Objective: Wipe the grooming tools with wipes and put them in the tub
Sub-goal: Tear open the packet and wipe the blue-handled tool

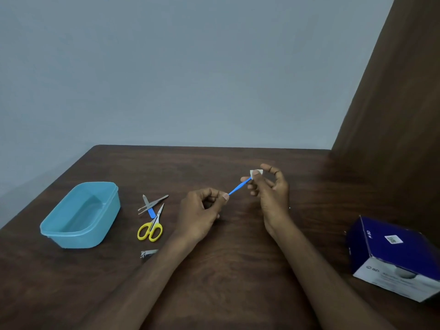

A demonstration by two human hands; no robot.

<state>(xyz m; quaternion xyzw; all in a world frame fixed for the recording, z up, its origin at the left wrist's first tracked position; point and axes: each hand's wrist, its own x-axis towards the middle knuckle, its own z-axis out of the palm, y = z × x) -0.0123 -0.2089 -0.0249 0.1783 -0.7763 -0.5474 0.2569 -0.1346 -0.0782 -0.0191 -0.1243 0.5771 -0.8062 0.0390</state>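
Dim, even light with soft shadows, no glare, a slightly soft picture, and wide-angle bending at the edges.

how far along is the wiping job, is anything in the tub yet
Nothing looks finished: the tub shows no tools inside. In hand: the left hand pinches a thin blue tool while the right hand pinches a wipe round its far end. Left on the table: tweezers, a blue-handled file, scissors and nail clippers.
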